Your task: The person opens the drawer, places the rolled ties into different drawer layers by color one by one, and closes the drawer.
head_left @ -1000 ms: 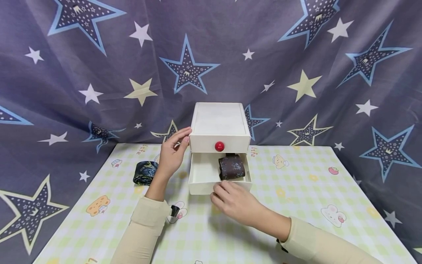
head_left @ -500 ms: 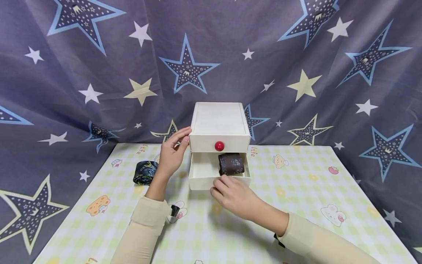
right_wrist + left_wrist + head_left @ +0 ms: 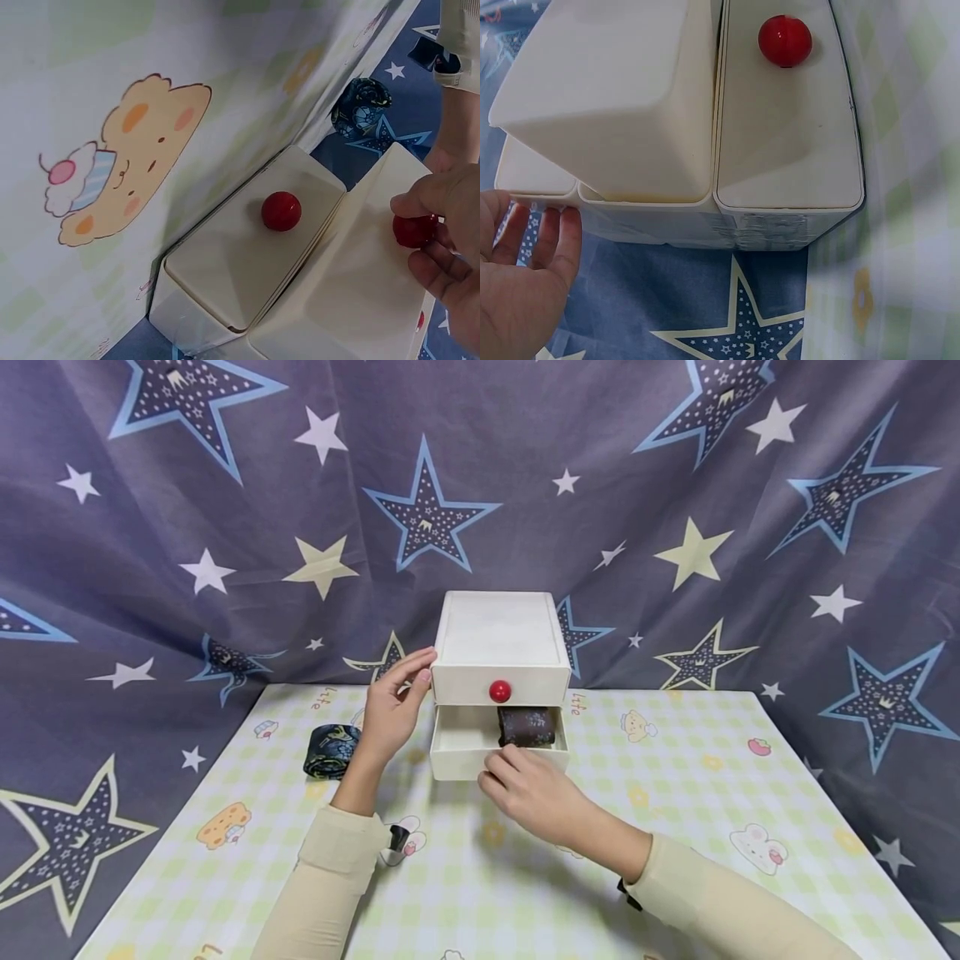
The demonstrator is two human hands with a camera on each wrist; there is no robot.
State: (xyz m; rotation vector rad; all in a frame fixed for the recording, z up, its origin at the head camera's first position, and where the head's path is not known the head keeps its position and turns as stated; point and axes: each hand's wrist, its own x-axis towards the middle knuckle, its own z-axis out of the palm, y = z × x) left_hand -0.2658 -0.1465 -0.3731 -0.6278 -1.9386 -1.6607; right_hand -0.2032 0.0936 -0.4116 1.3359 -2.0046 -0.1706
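Observation:
A white drawer unit (image 3: pixel 501 628) with red knobs stands at the table's back, one drawer (image 3: pixel 454 765) pulled partly out below the top drawer. Inside lies a dark brown rolled cloth with small flowers, perhaps a necktie (image 3: pixel 527 727). My right hand (image 3: pixel 532 793) pinches this drawer's red knob (image 3: pixel 415 231) between thumb and fingers. My left hand (image 3: pixel 392 710) rests straight fingertips against the unit's upper left side; in the left wrist view the fingers (image 3: pixel 568 244) touch its edge. Left of that hand sits a dark blue patterned roll (image 3: pixel 330 752), partly hidden by the forearm.
Below the pulled-out drawer is a closed bottom drawer with its own red knob (image 3: pixel 281 211). A green-and-white checked cloth (image 3: pixel 675 827) with cartoon prints covers the table. Behind hangs a purple-blue star curtain (image 3: pixel 480 410), close to the unit's back.
The pulled-out drawer has slid partway back into the unit, its brown roll moving with it. My right hand has moved forward on the knob; my left hand stays put.

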